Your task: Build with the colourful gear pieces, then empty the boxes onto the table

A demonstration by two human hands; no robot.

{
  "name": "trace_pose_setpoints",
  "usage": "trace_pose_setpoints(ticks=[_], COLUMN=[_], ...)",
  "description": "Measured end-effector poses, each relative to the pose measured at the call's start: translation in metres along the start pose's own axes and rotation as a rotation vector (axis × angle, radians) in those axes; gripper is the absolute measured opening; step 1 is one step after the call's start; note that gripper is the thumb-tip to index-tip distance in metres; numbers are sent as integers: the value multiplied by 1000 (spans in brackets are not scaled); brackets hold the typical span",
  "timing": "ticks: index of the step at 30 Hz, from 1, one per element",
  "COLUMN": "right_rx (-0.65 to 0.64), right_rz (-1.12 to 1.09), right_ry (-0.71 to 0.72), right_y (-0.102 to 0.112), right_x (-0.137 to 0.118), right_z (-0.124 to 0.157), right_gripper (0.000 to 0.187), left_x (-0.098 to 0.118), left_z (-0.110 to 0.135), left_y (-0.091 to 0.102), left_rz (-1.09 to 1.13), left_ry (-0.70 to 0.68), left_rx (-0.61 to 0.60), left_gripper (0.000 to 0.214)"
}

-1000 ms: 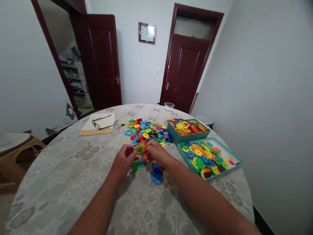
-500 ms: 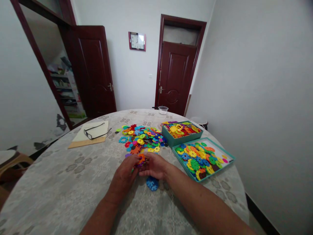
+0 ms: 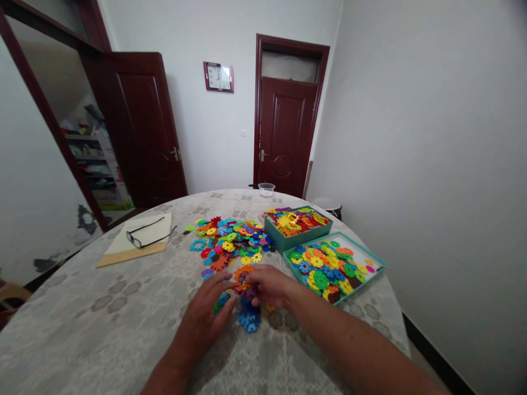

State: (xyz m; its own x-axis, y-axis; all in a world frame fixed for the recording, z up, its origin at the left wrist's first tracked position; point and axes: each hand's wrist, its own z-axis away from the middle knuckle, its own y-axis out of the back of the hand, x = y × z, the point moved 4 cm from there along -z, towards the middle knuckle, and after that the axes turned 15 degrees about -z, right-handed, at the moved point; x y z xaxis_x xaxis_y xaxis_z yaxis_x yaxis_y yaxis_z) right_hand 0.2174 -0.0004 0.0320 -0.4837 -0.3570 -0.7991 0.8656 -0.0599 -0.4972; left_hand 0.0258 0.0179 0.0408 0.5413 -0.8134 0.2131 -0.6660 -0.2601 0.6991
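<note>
My right hand (image 3: 272, 285) is closed on an orange ring gear (image 3: 243, 276), its fingers along the right side. Purple pieces (image 3: 247, 293) sit against the gear's lower side, partly hidden by my fingers. My left hand (image 3: 209, 310) is just left of it, thumb and fingers apart, the fingertips near the gear's left edge. In the gap between left thumb and fingers shows a green and blue piece (image 3: 222, 302); whether it is touched or lies on the table is unclear. Blue gear pieces (image 3: 249, 321) are below the two hands.
A pile of coloured gear pieces (image 3: 230, 236) spreads beyond my hands. To the right are a filled green box (image 3: 284, 240) and its shallow lid (image 3: 381, 262), also holding pieces. Glasses (image 3: 140, 241) rest on paper (image 3: 117, 247) at left. A clear bowl (image 3: 267, 190) is at the far edge.
My hands have moved apart from their cupped position. The orange ring gear and purple pieces now show more fully in my right hand. The whole view has shifted slightly.
</note>
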Motion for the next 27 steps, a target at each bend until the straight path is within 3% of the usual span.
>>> trace_pose_setpoints(ticks=[4, 6, 11, 13, 16, 20, 27], right_rx=[8, 77, 571, 724, 796, 816, 709], right_rz=[218, 404, 1219, 1394, 1447, 1520, 1580], right_ry=[143, 275, 707, 735, 725, 628, 434], right_y=[20, 38, 98, 123, 158, 196, 231], right_x=[-48, -83, -185, -220, -260, -281, -274], right_z=[17, 23, 31, 29, 19, 0, -25], right_gripper=[35, 35, 27, 27, 30, 33, 31], left_x=[-7, -11, -19, -21, -23, -26, -30], left_z=[1, 2, 4, 5, 8, 10, 12], left_y=[0, -1, -1, -2, -4, -7, -9], left_rz=[-62, -83, -125, -141, -155, -174, -179], left_ry=[-2, -16, -24, -2, 23, 22, 67], left_rx=[51, 64, 88, 91, 97, 85, 49], left_gripper=[17, 16, 16, 16, 18, 18, 20])
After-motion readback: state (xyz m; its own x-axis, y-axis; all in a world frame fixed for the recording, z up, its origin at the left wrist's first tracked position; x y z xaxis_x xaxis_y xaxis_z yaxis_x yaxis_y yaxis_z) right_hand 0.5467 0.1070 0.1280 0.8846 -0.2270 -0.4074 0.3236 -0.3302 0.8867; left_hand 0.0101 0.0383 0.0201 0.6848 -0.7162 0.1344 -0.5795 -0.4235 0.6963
